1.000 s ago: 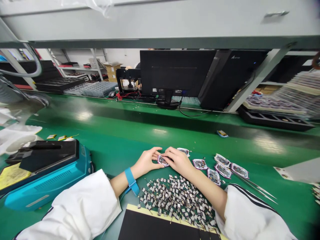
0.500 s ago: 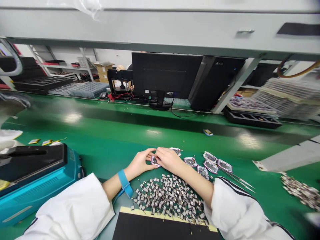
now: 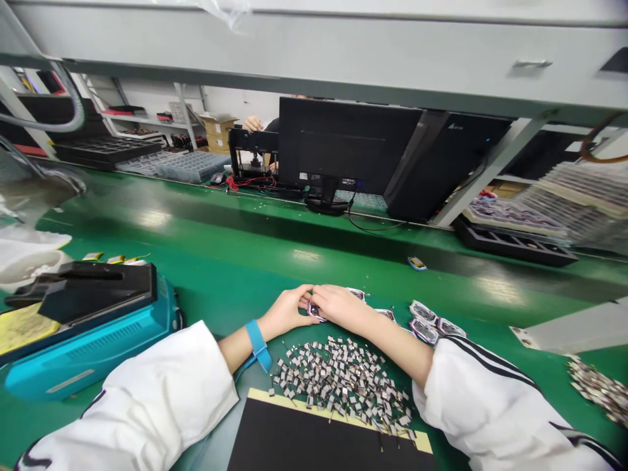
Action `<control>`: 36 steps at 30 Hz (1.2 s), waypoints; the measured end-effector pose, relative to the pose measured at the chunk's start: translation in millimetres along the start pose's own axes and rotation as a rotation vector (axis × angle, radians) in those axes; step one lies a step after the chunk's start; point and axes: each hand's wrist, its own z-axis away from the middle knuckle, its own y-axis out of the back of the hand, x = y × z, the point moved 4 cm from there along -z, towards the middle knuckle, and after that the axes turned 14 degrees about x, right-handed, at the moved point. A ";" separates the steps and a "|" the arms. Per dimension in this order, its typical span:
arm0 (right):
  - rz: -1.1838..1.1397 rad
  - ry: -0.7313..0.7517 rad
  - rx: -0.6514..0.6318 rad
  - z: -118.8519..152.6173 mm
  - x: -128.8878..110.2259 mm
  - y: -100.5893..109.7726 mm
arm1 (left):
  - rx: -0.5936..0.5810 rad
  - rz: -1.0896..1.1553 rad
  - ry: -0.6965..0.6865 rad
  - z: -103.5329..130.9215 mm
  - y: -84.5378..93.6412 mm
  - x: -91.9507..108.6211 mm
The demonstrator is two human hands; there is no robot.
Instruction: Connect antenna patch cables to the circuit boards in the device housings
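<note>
Between my two hands is a small octagonal device housing [image 3: 314, 311] with a purple-edged rim and electronic parts inside. My left hand [image 3: 289, 310] grips its left side between thumb and fingers, a blue wrist strap [image 3: 259, 345] around that wrist. Over the right side of the housing bends my right hand [image 3: 338, 305], its fingertips closed at the piece; whether they pinch a tiny part is hidden. Just below lies a heap of small metallic square components [image 3: 343, 379] with short dark leads. Similar housings [image 3: 424, 313] rest to the right, partly covered by my right arm.
A teal and black machine [image 3: 98, 333] with a yellow sponge stands at left. A black sheet [image 3: 324, 435] lies in front. Behind are a monitor [image 3: 343, 144], trays [image 3: 196, 166] and a co-worker's hand [image 3: 252, 123]. More small parts [image 3: 596, 389] lie far right, beside a white post [image 3: 569, 327].
The view has shifted, so the scene sits further right. Both hands stay at the housing, and my right sleeve now covers the tweezers seen earlier.
</note>
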 end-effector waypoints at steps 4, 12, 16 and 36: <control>-0.015 0.033 -0.010 -0.9 0.2 4.7 | 0.001 0.019 0.023 -0.6 1.0 -1.2; -0.001 -0.231 0.120 23.3 14.2 20.6 | -0.011 0.085 0.060 -3.5 1.3 -6.4; -0.023 -0.461 0.168 49.6 37.6 34.4 | 0.059 0.046 0.028 -10.3 7.7 -8.9; -0.427 -0.610 0.066 50.0 19.1 -0.1 | -0.248 -0.338 -0.326 62.4 47.1 27.3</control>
